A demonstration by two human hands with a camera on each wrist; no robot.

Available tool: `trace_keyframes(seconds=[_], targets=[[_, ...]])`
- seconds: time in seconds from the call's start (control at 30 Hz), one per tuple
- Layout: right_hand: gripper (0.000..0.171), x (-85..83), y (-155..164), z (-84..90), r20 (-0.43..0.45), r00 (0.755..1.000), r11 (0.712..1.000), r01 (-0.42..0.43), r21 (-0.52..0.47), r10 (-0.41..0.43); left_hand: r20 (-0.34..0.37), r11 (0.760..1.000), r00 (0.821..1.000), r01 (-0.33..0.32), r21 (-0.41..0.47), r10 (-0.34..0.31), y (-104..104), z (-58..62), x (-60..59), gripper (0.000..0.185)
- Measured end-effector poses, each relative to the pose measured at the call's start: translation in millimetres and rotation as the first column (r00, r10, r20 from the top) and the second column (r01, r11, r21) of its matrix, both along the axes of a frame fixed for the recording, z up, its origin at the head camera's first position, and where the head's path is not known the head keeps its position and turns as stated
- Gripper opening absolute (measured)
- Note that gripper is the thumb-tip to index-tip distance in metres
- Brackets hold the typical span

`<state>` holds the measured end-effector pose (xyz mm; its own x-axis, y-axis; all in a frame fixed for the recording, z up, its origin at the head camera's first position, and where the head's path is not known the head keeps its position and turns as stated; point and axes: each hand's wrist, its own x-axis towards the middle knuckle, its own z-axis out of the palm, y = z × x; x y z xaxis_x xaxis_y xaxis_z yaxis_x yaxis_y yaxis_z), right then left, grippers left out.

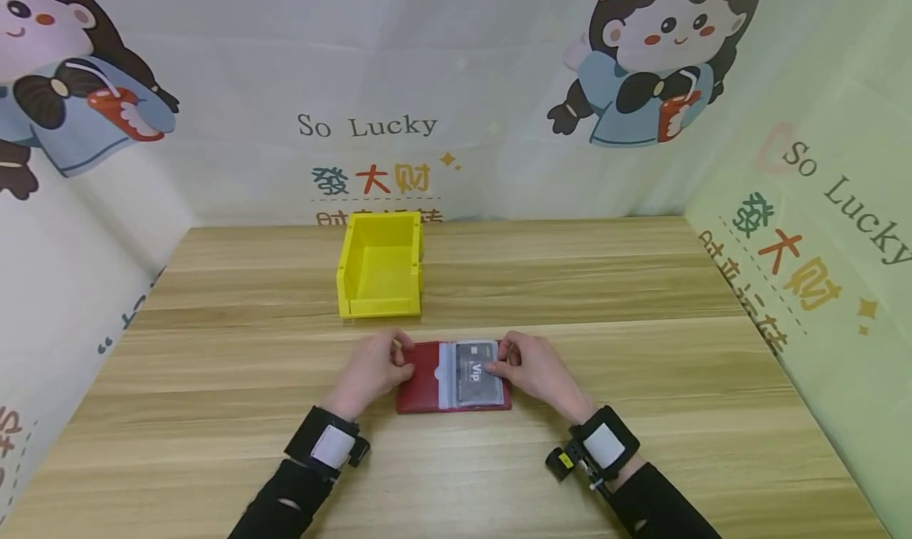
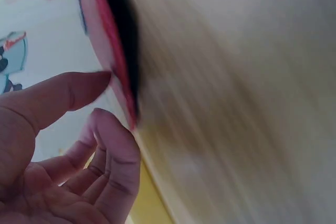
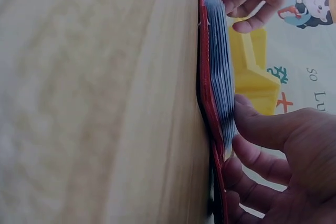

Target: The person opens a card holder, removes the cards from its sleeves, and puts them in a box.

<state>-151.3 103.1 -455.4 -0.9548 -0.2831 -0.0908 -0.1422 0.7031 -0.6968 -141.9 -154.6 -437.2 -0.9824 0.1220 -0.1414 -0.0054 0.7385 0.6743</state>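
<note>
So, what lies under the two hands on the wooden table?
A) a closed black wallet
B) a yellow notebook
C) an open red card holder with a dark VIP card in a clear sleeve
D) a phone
C: the open red card holder lies flat between the left hand and the right hand, and the dark VIP card shows in its clear sleeve.

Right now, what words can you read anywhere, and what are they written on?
"VIP": dark plastic card in the open red card wallet.
"So Lucky": printed cartoon backdrop, again on its right side.
"發大财": backdrop, under "So Lucky".
Row below: half hidden behind the yellow plastic bin, unreadable.
</note>
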Motion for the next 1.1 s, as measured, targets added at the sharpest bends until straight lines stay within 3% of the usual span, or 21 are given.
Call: trace_keyframes(seconds=[0.17,0.27,0.47,0.63,0.83,1.1], targets=[[0.021,-1.8,0,0.1,0.026,1.0,1.0,-0.014,-0.001,0.014,-0.054,0.995,0.994,0.096,-0.039,-0.098,26,0.9,-0.8,0.016],[0.024,-2.3,1,-0.6,0.039,0.999,1.0,-0.022,-0.004,0.022,-0.079,0.993,0.991,0.106,-0.056,-0.11,38,0.1,-2.2,0.014],[0.026,-2.4,2,-1.3,0.058,0.998,1.0,-0.021,0.002,0.021,0.02,0.997,0.999,0.029,0.068,-0.03,43,-7.0,-8.1,0.015],[0.027,-3.1,2,0.6,0.07,0.997,1.0,-0.03,0.008,0.029,0.063,0.98,0.998,-0.013,0.2,0.001,38,-15.1,-10.5,0.016],[0.028,-4.6,4,0.4,0.065,0.996,0.998,-0.06,-0.008,0.061,0.062,0.978,0.998,0.004,0.209,-0.017,36,-14.4,-11.1,0.016],[0.031,-4.3,2,1.0,0.079,0.996,0.998,-0.051,0.021,0.049,0.112,0.97,0.994,-0.023,0.241,-0.004,34,-14.5,-12.1,0.018]])
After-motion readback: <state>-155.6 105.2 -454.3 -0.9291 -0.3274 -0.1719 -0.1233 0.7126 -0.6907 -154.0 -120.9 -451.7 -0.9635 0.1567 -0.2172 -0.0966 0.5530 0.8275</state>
